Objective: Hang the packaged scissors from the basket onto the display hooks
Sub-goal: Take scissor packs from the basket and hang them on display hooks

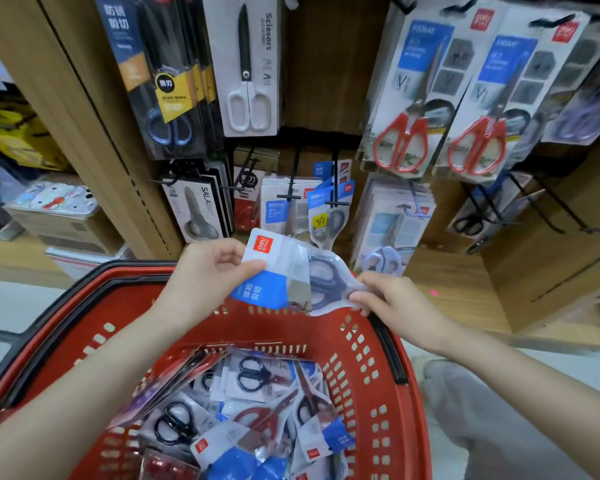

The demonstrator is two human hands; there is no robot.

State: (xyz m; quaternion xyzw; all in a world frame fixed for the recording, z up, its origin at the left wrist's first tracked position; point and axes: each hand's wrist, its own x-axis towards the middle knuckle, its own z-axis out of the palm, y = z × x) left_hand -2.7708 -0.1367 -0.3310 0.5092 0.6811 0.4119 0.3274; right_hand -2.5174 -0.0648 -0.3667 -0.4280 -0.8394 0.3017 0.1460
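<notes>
Both hands hold one packaged scissors (281,271) in the air just above the far rim of the red basket (378,393), between the basket and the shelf front. The left hand (208,271) pinches the header end, thumb on the white card just below the red logo and fingers behind it. The right hand (392,299) pinches the clear edge at the handle end with its fingertips.

The pack's long axis runs across the view, from the header at upper left to the scissor handles at lower right, so it lies nearly crosswise to the display hooks (293,188), which stick out toward the person, above and beyond it. The left hand is nearer the hooks and carries the end that must meet one. Similar blue-carded packs (329,206) hang on the lower row, just past the header.

I judge the pack must turn header-up and go forward. Its hang hole cannot be made out. More packs lie piled in the basket below.
</notes>
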